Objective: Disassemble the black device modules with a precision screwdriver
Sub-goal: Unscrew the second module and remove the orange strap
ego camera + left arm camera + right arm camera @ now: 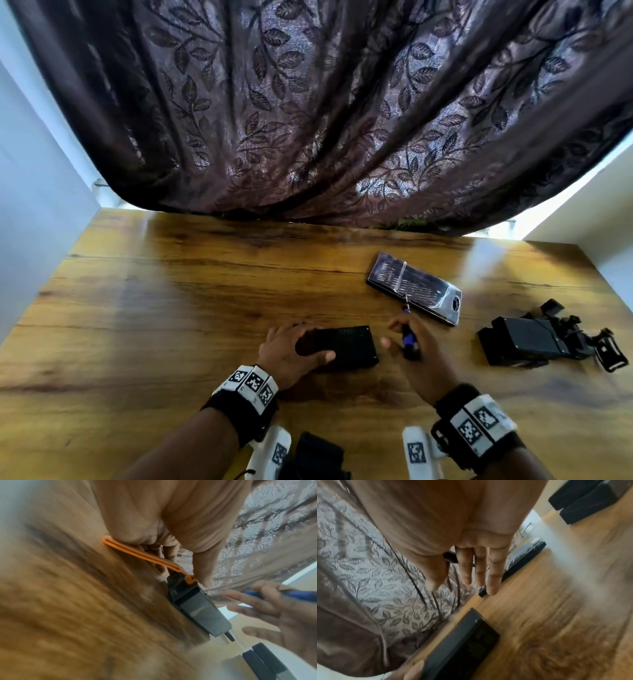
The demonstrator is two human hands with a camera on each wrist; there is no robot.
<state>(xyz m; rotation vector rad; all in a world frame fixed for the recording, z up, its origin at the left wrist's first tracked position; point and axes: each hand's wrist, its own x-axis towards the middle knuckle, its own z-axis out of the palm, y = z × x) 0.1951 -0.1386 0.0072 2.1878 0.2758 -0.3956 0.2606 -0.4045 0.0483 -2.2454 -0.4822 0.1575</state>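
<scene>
Your left hand (291,349) gripped the module (346,346) on the bench (171,308), right hand (411,346) held the screwdriver (409,339); seating its tip comes next.

A black strap is worn on each wrist (239,411), and a white band (251,380) printed with square black-and-white coded markers is wrapped over it. White marker-bearing blocks (416,452) are seen below both wrists. The forearms are left bare of sleeves.
</scene>
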